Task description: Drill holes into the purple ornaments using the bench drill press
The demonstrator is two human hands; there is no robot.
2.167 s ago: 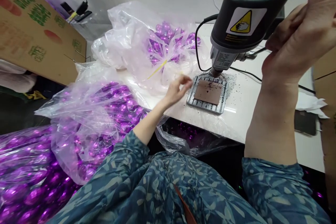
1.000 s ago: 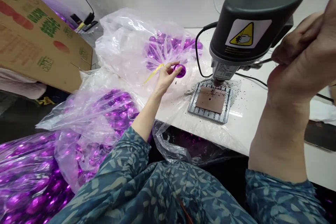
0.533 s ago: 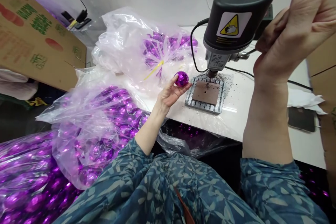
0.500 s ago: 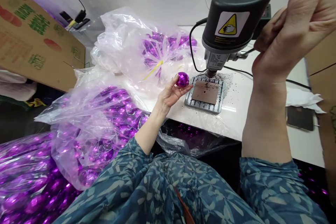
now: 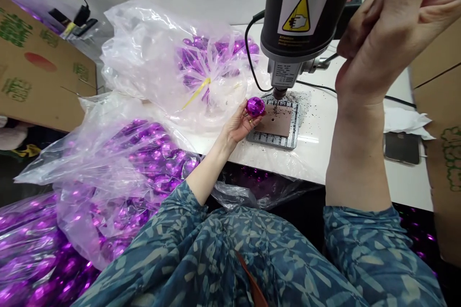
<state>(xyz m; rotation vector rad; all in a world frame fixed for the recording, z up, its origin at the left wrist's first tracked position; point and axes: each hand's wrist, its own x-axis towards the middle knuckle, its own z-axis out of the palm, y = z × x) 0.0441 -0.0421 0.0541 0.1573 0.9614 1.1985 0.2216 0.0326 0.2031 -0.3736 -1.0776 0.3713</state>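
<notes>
My left hand (image 5: 240,123) is closed round a shiny purple faceted ball (image 5: 255,106), pinched between thumb and fingers. The ball is held over the left edge of the drill press base (image 5: 293,141), just left of the drill chuck (image 5: 280,92) and apart from it. A brown square board (image 5: 277,127) with a small hole lies on that base, with dark shavings scattered around. Raised at the upper right, my right hand (image 5: 385,33) is a fist on the feed lever (image 5: 329,59) of the drill press (image 5: 306,14); most of the grip end is hidden by the hand.
Clear bags of purple balls (image 5: 147,153) fill the left side, and a tied bag (image 5: 209,81) lies on the white table (image 5: 313,163) behind my left hand. Cardboard boxes (image 5: 43,67) stand at both sides. A phone (image 5: 402,147) and white paper (image 5: 405,122) lie at right.
My left hand has brought the ball closer to the drill chuck, to the right. My right hand stays on the lever. The whole view has shifted slightly.
</notes>
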